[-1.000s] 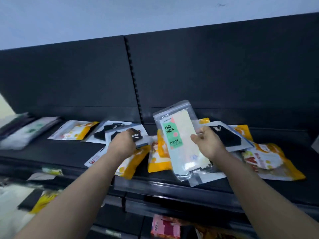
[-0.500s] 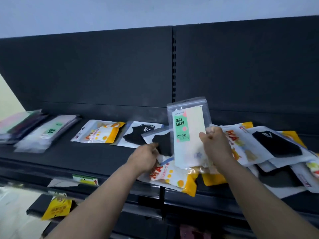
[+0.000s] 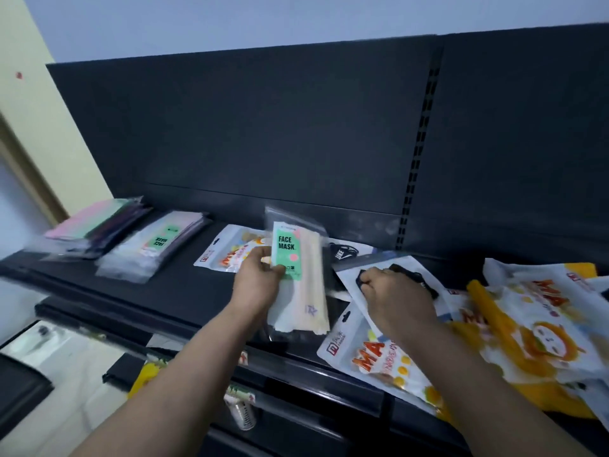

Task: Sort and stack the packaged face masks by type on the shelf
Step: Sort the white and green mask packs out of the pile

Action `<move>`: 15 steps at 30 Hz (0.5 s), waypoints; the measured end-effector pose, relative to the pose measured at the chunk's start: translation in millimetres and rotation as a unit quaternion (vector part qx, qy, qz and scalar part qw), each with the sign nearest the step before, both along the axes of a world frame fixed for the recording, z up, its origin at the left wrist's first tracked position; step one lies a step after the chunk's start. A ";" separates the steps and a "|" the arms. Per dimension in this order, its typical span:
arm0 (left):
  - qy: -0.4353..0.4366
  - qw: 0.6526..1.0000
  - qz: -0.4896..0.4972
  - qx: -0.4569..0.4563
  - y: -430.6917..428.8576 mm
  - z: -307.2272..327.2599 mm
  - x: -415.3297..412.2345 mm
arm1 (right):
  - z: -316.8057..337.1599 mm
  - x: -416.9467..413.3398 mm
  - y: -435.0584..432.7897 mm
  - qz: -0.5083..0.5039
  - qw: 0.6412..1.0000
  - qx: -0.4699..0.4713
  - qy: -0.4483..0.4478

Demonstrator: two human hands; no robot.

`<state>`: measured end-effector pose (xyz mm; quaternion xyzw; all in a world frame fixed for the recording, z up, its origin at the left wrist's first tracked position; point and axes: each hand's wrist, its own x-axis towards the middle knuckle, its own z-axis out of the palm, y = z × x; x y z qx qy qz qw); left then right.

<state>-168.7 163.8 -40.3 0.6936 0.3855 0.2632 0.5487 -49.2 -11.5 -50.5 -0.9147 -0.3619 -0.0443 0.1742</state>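
My left hand [image 3: 258,281] grips a clear pack with a green FACE MASK label [image 3: 298,275], held upright above the black shelf [image 3: 184,298]. To its right my right hand [image 3: 392,293] pinches a black-mask pack [image 3: 408,275] that lies on the heap. A stack of the same green-label packs [image 3: 155,247] lies further left, and beyond it a stack of pink and dark packs [image 3: 95,222]. One orange cartoon pack [image 3: 227,250] and one black-mask pack [image 3: 346,253] lie flat behind my left hand.
A loose heap of orange cartoon packs [image 3: 527,328] covers the shelf's right side and overhangs its front edge. A black back panel [image 3: 263,127] rises behind the shelf. Lower shelves with more items [image 3: 240,410] sit below.
The green-label pack passed from my right hand to my left hand. My right hand dropped onto a black-mask pack. The view swung left, showing the sorted stacks.
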 end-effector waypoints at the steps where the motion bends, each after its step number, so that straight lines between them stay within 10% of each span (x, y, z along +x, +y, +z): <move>1: 0.002 0.999 0.024 0.023 6.5 1.7 -1.9 | -3.2 2.0 3.5 0.017 0.998 -0.026 -0.061; 6: 0.121 0.967 0.101 0.201 45.3 18.3 -9.8 | -3.2 17.8 25.5 0.067 0.994 -0.075 -0.052; 15: 0.123 0.949 0.151 0.248 90.3 29.4 -4.5 | -15.5 -3.5 104.4 0.235 0.961 -0.135 0.060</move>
